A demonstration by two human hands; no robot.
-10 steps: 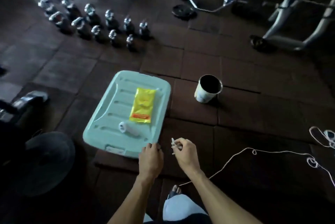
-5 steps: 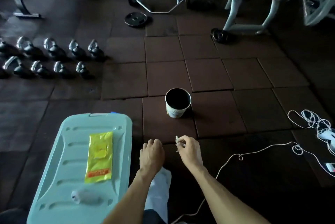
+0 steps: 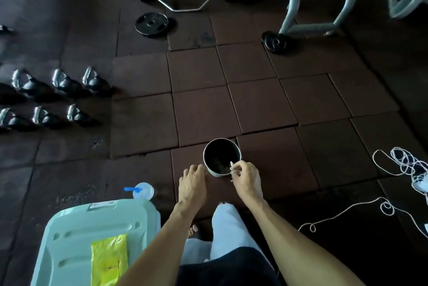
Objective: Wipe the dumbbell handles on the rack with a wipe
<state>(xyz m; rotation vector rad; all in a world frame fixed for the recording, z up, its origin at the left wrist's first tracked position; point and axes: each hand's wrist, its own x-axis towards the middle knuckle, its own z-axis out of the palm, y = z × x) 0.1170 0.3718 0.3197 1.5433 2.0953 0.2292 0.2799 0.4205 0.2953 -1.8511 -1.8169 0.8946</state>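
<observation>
- While the right hand (image 3: 246, 178) hangs at the near rim of the cup (image 3: 221, 158), its fingers (image 3: 238, 166) pinch a small pale scrap, perhaps a used wipe, just over the opening; what the scrap is I cannot tell for sure
- The left hand (image 3: 192, 185) is just beside the cup on its left side, fingers loosely curled and holding nothing; whether they touch the cup wall is not clear
- The cup stands upright on the floor tiles (image 3: 261, 100), dark inside; my guess is that it serves as a bin for the spent piece
- Near the left forearm lies a pale green lid (image 3: 69, 239) with a yellow wipe packet (image 3: 108, 260) flat on it, long axis running away from the person; the left hand is the nearer one to it
- The weights (image 3: 58, 98) stand in two rows on the floor, far to the left and well apart from both hands; their shiny handles point up; no rack is visible
- So the next move likely turns left, first to the packet, then to the handles
</observation>
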